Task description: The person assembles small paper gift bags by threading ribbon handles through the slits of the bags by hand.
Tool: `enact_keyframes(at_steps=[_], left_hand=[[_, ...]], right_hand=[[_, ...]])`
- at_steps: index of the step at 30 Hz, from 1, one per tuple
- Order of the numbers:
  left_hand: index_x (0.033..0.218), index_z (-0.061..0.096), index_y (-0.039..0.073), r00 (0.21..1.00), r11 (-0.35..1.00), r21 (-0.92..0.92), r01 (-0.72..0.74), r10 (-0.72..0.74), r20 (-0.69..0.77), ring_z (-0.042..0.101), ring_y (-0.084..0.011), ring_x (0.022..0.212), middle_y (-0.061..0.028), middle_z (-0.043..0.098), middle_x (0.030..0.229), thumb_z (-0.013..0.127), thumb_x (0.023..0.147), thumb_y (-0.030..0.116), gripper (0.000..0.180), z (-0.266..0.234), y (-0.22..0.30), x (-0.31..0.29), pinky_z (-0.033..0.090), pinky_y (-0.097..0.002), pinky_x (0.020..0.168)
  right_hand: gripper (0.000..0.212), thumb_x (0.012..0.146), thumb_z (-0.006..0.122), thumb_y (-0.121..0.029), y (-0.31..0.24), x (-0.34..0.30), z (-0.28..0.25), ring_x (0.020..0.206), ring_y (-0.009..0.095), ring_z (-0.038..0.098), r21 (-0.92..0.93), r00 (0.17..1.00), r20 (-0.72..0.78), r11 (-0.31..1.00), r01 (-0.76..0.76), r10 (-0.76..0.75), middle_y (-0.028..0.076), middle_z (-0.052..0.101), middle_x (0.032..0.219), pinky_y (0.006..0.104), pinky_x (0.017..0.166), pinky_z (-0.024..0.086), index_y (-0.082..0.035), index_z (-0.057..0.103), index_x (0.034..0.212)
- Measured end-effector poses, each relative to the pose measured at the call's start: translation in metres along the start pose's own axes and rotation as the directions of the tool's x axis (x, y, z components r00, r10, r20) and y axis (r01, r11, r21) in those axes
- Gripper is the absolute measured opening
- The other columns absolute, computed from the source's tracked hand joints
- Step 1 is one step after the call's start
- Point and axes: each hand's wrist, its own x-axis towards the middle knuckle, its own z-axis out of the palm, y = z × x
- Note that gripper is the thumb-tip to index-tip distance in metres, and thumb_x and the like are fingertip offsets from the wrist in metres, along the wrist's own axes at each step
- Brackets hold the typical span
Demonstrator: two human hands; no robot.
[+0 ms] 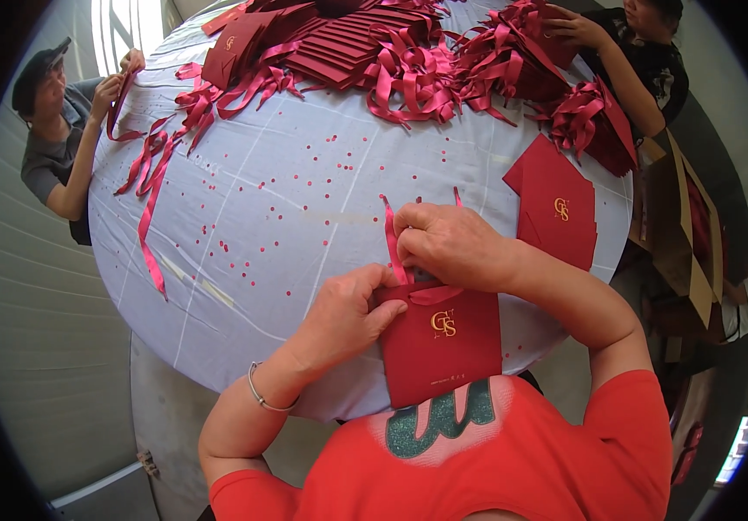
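Note:
A dark red paper gift bag (pixel 439 365) with a gold emblem rests upright against my front at the table's near edge. My left hand (pixel 352 304) pinches the bag's upper left corner, thumb on the front face. Above the bag's opening, my right hand (pixel 452 243) has its fingers curled around a pink-red ribbon (pixel 394 239). One ribbon end stands up left of that hand, and another tip shows just beyond it. A loop of the same ribbon lies across the top of the bag's front. My right fingertips are partly hidden behind the hand.
A white-covered round table (pixel 243 217) is scattered with small red paper dots. Flat red bags (pixel 560 204) lie to the right. Piles of bags (pixel 330 43) and ribbons (pixel 413 78) fill the far side. Two people work at far left and far right. An open cardboard box (pixel 682 234) stands at right.

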Motion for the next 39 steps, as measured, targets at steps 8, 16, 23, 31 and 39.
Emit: enact_keyframes(at_steps=[8, 16, 23, 31, 39], left_hand=[[0.097, 0.060, -0.001, 0.996, 0.992, -0.097, 0.083, -0.078, 0.053, 0.060, -0.0048, 0.070, -0.0019, 0.065, 0.080, 0.074, 0.084, 0.003, 0.019, 0.002, -0.002, -0.001, 0.050, -0.0221, 0.061], [0.098, 0.058, 0.003, 0.915, 0.797, -0.449, 0.403, -0.341, 0.216, 0.064, -0.0083, 0.077, -0.0028, 0.067, 0.084, 0.068, 0.086, 0.000, 0.015, -0.015, 0.011, 0.002, 0.052, -0.0234, 0.065], [0.103, 0.060, 0.004, 0.852, 0.916, -0.371, -0.156, -0.065, -0.520, 0.060, -0.0061, 0.078, -0.0016, 0.064, 0.092, 0.064, 0.091, -0.002, 0.014, -0.091, 0.030, 0.016, 0.049, -0.0197, 0.068], [0.114, 0.060, 0.003, 0.915, 0.951, -0.237, -0.198, 0.092, -0.394, 0.059, -0.0049, 0.090, -0.0006, 0.064, 0.103, 0.054, 0.099, 0.005, 0.016, -0.211, 0.004, 0.096, 0.047, -0.0184, 0.080], [0.130, 0.052, -0.007, 0.794, 0.953, 0.288, 0.100, 0.097, -0.600, 0.060, -0.0222, 0.109, -0.0173, 0.061, 0.122, 0.064, 0.089, 0.007, 0.045, -0.181, -0.106, 0.166, 0.048, -0.0317, 0.095]], right_hand=[[0.014, 0.079, 0.072, -0.011, -0.004, -0.007, -0.001, 0.084, 0.028, 0.065, -0.057, 0.979, -0.183, 0.993, -0.103, 0.091, 0.009, 0.062, 0.100, 0.0377, 0.068, 0.054, -0.006, 0.062, 0.087], [0.014, 0.083, 0.073, -0.005, -0.014, -0.052, -0.053, 0.076, 0.018, 0.062, 0.180, 0.882, -0.280, 0.923, -0.341, 0.380, 0.007, 0.061, 0.102, 0.0294, 0.065, 0.051, -0.005, 0.065, 0.094], [0.007, 0.084, 0.069, 0.004, -0.006, -0.112, -0.082, 0.077, 0.008, 0.055, 0.350, 0.674, -0.497, 0.837, -0.421, 0.547, 0.004, 0.061, 0.097, 0.0216, 0.064, 0.044, 0.000, 0.065, 0.088], [0.006, 0.086, 0.068, 0.000, 0.025, -0.135, -0.079, 0.070, 0.005, 0.052, 0.480, 0.489, -0.600, 0.774, -0.413, 0.634, 0.000, 0.059, 0.091, 0.0201, 0.061, 0.042, -0.001, 0.065, 0.091], [0.060, 0.069, 0.085, -0.029, 0.027, -0.154, -0.083, 0.122, 0.035, 0.051, -0.011, 0.668, -0.512, 0.773, -0.634, 0.540, 0.016, 0.057, 0.129, 0.0422, 0.104, 0.041, -0.001, 0.063, 0.117]])
